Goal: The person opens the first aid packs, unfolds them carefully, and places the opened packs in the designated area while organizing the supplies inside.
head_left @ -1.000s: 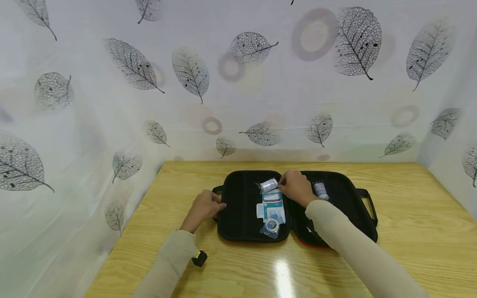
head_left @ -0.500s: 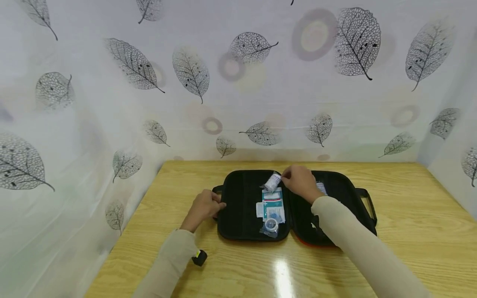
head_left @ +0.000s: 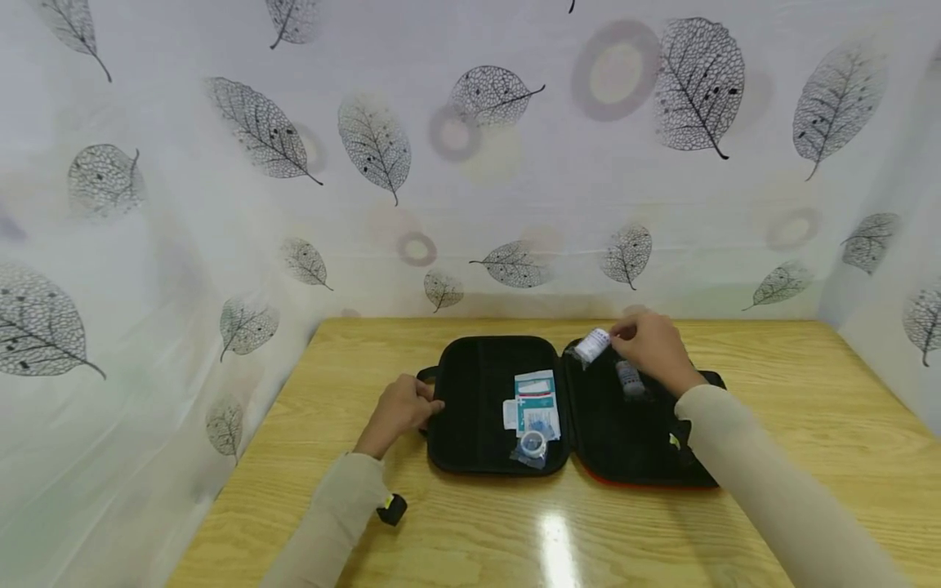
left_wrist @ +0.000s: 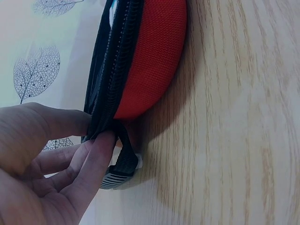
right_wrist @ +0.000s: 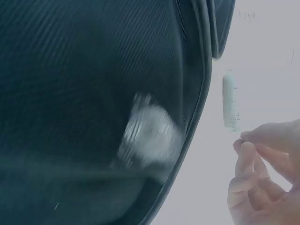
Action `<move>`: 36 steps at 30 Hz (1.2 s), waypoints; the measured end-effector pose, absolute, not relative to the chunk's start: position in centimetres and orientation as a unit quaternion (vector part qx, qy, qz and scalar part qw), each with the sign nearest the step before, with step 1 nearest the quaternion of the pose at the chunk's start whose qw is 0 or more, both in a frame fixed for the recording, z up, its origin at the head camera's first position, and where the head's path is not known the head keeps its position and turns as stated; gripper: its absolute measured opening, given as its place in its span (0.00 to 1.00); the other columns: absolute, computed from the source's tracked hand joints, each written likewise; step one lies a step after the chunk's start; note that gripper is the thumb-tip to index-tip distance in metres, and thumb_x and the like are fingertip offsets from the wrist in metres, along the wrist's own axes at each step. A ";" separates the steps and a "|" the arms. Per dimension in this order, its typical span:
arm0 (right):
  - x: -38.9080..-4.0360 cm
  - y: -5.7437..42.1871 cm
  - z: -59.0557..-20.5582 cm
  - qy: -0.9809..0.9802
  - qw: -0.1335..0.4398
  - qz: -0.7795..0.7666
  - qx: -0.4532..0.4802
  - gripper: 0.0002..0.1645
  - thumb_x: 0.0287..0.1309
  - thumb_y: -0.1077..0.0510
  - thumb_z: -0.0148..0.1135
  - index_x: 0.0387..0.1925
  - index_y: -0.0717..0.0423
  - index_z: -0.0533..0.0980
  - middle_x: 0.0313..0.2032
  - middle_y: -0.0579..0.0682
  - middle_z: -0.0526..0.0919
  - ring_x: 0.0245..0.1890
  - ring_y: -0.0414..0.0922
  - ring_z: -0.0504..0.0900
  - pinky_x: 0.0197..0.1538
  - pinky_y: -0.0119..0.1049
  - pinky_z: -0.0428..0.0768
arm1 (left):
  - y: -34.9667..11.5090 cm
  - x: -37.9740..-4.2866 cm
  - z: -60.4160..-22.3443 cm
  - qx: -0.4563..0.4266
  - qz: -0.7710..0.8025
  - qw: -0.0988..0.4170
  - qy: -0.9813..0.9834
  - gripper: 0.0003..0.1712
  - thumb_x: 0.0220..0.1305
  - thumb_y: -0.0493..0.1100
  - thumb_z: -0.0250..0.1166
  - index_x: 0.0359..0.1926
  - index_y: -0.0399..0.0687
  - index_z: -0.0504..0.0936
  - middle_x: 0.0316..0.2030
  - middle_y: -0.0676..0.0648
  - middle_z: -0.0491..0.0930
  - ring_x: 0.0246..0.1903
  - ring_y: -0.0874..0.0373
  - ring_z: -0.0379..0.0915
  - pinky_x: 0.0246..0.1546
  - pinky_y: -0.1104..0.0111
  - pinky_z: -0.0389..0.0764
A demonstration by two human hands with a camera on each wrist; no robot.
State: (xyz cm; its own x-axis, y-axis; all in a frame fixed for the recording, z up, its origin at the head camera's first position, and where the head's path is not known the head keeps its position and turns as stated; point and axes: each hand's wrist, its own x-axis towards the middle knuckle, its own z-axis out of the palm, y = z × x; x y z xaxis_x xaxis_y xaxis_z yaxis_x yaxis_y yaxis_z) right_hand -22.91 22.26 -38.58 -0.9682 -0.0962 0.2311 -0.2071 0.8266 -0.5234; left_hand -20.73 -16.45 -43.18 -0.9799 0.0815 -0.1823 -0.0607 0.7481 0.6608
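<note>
A black-lined zip case (head_left: 457,400) with a red outer shell (left_wrist: 152,56) lies spread flat on the table. My left hand (head_left: 399,412) pinches its left rim beside the handle strap (left_wrist: 124,157), thumb inside and fingers outside. Between thumb and fingertips, my right hand (head_left: 650,347) holds a plastic-wrapped bandage roll (head_left: 592,345) by the end of its wrapper, raised over the far edge of the case's right half. Below it, a second wrapped bandage roll (head_left: 630,379) lies in that half. The left half contains a teal-and-white packet (head_left: 537,396) and a wrapped tape roll (head_left: 532,444).
A small black box with a yellow mark (head_left: 393,509) sits on the wooden table (head_left: 470,531) by the left sleeve. Something dark with a yellow bit (head_left: 675,442) shows in the right half near the right sleeve. A leaf-print curtain (head_left: 470,188) hangs behind the table.
My right hand has lifted the bandage roll from above the packet in the left half and carried it right, over the right half. The left hand stays on the rim.
</note>
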 end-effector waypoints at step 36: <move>-20.2 31.0 -41.3 -0.969 0.088 0.231 0.000 0.14 0.58 0.60 0.69 0.36 0.71 0.85 0.30 0.62 0.86 0.24 0.52 0.81 0.25 0.47 0.78 | -16.4 -20.6 -43.2 -0.001 0.353 0.100 0.930 0.13 0.65 0.39 0.71 0.23 0.41 0.81 0.28 0.45 0.82 0.20 0.57 0.82 0.26 0.63 0.83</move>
